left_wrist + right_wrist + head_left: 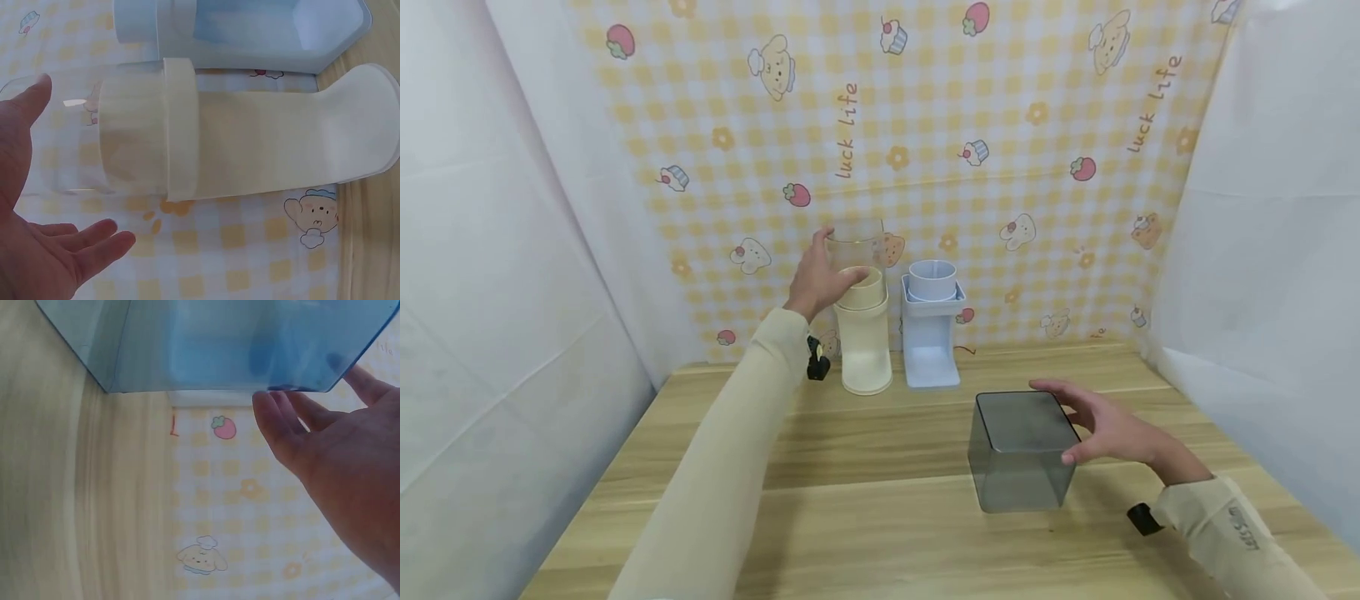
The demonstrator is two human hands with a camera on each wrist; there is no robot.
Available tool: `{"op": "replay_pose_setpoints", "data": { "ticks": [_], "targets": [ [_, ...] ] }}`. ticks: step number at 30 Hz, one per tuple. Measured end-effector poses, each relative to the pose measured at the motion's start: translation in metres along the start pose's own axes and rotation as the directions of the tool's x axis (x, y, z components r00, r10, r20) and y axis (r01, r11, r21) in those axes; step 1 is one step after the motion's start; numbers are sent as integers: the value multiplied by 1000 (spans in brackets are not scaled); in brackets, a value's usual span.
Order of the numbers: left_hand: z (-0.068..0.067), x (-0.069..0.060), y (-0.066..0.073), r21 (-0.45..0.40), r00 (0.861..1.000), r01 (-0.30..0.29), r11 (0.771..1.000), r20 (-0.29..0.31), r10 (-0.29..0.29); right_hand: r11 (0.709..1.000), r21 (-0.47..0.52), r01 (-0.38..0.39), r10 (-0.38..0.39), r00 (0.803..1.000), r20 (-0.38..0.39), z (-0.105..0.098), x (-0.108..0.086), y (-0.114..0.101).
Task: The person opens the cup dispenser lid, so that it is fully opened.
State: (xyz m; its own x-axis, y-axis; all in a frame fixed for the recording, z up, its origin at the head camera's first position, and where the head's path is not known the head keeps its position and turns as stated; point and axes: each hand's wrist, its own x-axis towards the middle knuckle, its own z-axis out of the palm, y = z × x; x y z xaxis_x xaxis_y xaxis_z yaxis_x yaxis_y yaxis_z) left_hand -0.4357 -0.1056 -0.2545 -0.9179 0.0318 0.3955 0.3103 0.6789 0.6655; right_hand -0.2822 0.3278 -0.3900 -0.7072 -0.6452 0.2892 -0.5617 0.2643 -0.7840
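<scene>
Front-right of the blue stand [931, 350]: translucent grey bin [1024, 479], judged light, stiff, crackable; opposite walls suited holding. Right hand [1112, 429] met its edge, clasp uncertain; left hand [817, 279] spread by clear cylinder [72, 140], stand's left.

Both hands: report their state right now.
Left hand: open, by the clear cylinder.
Right hand: at the gray box; whether it grips cannot be told.
</scene>
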Motion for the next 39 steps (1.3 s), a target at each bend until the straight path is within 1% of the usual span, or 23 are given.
{"op": "replay_pose_setpoints", "data": {
  "ticks": [5, 9, 12, 16, 19, 22, 24, 27, 33, 36, 39],
  "targets": [
    [4, -1, -3, -2, 1000, 5, 1000, 20, -5, 999, 26, 20, -21, 1000, 18, 3, 1, 4],
    [3, -2, -3, 22, 1000, 22, 1000, 11, -23, 999, 24, 21, -21, 1000, -5, 5, 4, 3],
    [2, -3, -5, 53, 1000, 20, 998, -3, -20, 999, 29, 19, -18, 999, -26, 7, 7, 3],
    [1, -4, -8, 85, 1000, 12, 996, -17, -11, 999, 34, -8, 10, 999, -50, 8, 12, 3],
    [1, -7, -8, 78, 1000, 19, 997, -10, -19, 999, 39, -25, 28, 997, -67, 9, 18, 5],
    [1, -9, -6, 66, 1000, 21, 998, 4, -21, 998, 52, -36, 40, 996, -81, 9, 24, 8],
    [0, -10, -3, 74, 1000, 21, 997, 15, -23, 998, 52, -47, 52, 994, -92, 9, 28, 9],
    [0, -12, 0, 100, 999, 23, 995, 40, -28, 997, 42, -72, 76, 991, -112, 10, 34, 9],
    [1, -14, 5, 195, 996, 8, 981, 90, -26, 993, -5, -119, 117, 981, -157, 12, 46, 10],
    [1, -15, 7, 230, 995, -5, 973, 102, -19, 991, -3, -131, 129, 978, -167, 13, 53, 13],
    [1, -17, 8, 275, 994, -21, 961, 110, -10, 992, -8, -128, 125, 977, -171, 14, 63, 15]
  ]
}}
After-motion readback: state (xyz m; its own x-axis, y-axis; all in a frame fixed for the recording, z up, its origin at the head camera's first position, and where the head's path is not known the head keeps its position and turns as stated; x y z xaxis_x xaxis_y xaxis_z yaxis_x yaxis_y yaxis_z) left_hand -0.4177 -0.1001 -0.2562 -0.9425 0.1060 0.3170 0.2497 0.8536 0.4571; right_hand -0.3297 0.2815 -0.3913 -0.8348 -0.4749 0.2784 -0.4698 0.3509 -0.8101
